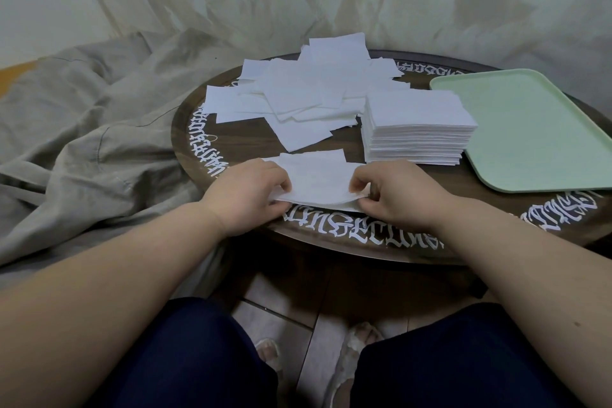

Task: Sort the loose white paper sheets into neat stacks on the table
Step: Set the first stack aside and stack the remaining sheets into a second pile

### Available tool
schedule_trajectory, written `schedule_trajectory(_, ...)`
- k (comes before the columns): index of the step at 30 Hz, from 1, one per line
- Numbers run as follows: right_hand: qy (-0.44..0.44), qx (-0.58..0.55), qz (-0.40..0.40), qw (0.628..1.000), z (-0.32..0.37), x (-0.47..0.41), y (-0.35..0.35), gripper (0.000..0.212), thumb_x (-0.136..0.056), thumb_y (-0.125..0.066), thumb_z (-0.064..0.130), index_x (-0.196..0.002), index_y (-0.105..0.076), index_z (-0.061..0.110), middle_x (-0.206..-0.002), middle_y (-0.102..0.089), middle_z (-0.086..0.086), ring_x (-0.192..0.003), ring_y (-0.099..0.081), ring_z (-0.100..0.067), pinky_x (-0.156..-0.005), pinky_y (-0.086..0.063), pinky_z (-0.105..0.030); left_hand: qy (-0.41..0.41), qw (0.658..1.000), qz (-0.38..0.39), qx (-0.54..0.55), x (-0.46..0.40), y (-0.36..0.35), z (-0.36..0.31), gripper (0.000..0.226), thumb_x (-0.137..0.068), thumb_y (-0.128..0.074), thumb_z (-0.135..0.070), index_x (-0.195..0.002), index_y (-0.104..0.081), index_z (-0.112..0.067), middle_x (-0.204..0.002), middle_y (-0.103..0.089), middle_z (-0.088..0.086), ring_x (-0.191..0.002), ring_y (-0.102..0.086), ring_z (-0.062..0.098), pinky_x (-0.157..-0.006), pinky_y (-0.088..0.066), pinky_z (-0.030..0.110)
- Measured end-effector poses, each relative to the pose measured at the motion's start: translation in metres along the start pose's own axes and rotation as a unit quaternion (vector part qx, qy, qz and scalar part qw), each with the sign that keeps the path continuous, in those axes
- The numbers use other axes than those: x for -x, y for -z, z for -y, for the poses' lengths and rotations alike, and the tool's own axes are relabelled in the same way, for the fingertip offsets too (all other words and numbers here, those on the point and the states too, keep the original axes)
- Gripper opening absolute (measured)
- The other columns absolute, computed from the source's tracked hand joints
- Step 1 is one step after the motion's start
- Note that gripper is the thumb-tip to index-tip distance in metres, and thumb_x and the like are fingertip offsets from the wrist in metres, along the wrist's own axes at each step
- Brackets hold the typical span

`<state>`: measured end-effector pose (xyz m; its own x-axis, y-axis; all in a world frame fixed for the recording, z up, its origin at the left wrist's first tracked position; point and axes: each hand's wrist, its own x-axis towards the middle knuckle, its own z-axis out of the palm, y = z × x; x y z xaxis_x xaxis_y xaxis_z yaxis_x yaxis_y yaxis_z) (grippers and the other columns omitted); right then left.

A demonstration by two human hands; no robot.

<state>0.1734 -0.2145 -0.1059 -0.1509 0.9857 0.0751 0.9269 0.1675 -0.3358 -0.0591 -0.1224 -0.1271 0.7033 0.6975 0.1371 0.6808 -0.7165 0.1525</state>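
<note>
Nearest you are your knees in dark blue trousers, with your slippered feet on the tiled floor between them. Your 2 bare forearms reach forward over the near edge of the round dark bench, which carries white lettering around its rim.

Your left hand has its fingers curled, the grip pinching the left edge of a white paper sheet. Your right hand does the same on the right edge, thumb and fingers closed on the paper. The sheet lies between both hands at the near side of the bench, its front edge lifted slightly off the surface; whether there is more than 1 sheet in the pinch you cannot tell.

Beyond it, toward the middle and far side of the bench, a loose pile of sheets sprawls at mixed angles, some overhanging the far rim. Just to the right of that pile stands a tall neat stack, edges squared, touching the loose sheets on its left.

A pale green tray sits at the right of the bench, just beside the stack. Rumpled grey cloth lies to the left and a creased pale sheet hangs behind
</note>
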Motion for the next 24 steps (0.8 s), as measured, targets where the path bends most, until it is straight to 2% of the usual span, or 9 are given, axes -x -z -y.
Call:
schedule_trajectory(5,-0.030,-0.011,0.021,0.999,-0.005,0.000,0.000,0.010,-0.083,-0.061,0.017,-0.089,-0.070,0.020,-0.069,-0.055,0.015,-0.076,-0.056,-0.011,-0.063,-0.034,-0.022,0.014,1.000,0.002,0.015,0.002,0.003,-0.003,0.018,-0.083,-0.067,-0.032,-0.096,-0.065,-0.020,-0.100,-0.065,-0.005,-0.095,-0.060,0.022,-0.081,-0.046,0.035)
schedule_trajectory(10,-0.043,0.001,0.046,0.998,-0.009,0.000,-0.003,0.012,-0.085,-0.061,0.021,-0.088,-0.072,0.020,-0.085,-0.069,0.006,-0.078,-0.058,-0.008,-0.064,-0.037,-0.020,0.009,1.000,-0.014,0.026,0.003,0.002,-0.003,0.018,-0.084,-0.065,-0.037,-0.092,-0.066,-0.021,-0.096,-0.066,-0.006,-0.091,-0.061,0.019,-0.078,-0.047,0.033)
schedule_trajectory(13,-0.039,0.012,0.056,0.998,-0.007,0.000,-0.001,0.014,-0.084,-0.063,0.031,-0.090,-0.070,0.020,-0.089,-0.065,0.006,-0.083,-0.060,-0.013,-0.071,-0.043,-0.025,-0.007,0.999,-0.025,0.025,0.002,0.002,-0.003,0.015,-0.087,-0.064,-0.035,-0.090,-0.068,-0.021,-0.093,-0.066,-0.006,-0.088,-0.061,0.018,-0.074,-0.045,0.031)
schedule_trajectory(15,-0.033,0.036,0.061,0.997,-0.003,0.000,0.002,0.028,-0.079,-0.068,0.045,-0.096,-0.064,0.023,-0.092,-0.057,0.006,-0.085,-0.055,-0.015,-0.073,-0.042,-0.028,-0.002,0.998,-0.041,0.038,0.002,0.003,-0.002,0.014,-0.089,-0.063,-0.033,-0.089,-0.069,-0.020,-0.088,-0.067,-0.004,-0.083,-0.062,0.019,-0.072,-0.047,0.032)
schedule_trajectory(17,-0.024,0.067,0.050,0.996,0.002,0.000,0.004,0.033,-0.079,-0.068,0.046,-0.102,-0.058,0.024,-0.096,-0.055,0.006,-0.088,-0.052,-0.016,-0.074,-0.040,-0.029,0.012,0.996,-0.064,0.060,0.001,0.004,-0.002,0.014,-0.089,-0.063,-0.030,-0.089,-0.069,-0.018,-0.083,-0.066,-0.004,-0.078,-0.062,0.019,-0.071,-0.046,0.032)
schedule_trajectory(21,-0.018,0.049,-0.064,0.997,0.006,-0.010,0.008,0.012,-0.088,-0.058,0.023,-0.098,-0.062,0.018,-0.096,-0.065,-0.001,-0.091,-0.058,-0.024,-0.070,-0.039,-0.031,0.050,0.983,-0.144,0.102,-0.004,0.009,-0.001,0.007,-0.087,-0.066,-0.022,-0.086,-0.069,-0.015,-0.079,-0.064,-0.007,-0.075,-0.060,0.016,-0.070,-0.038,0.023)
schedule_trajectory(24,0.000,0.020,-0.220,0.975,0.013,-0.029,0.014,0.006,-0.084,-0.062,0.013,-0.089,-0.065,0.012,-0.089,-0.065,-0.006,-0.080,-0.060,-0.028,-0.069,-0.046,-0.034,0.062,0.955,-0.262,0.121,-0.010,0.018,0.004,0.006,-0.080,-0.068,-0.007,-0.084,-0.067,-0.012,-0.090,-0.069,0.000,-0.083,-0.059,0.012,-0.075,-0.040,0.020)
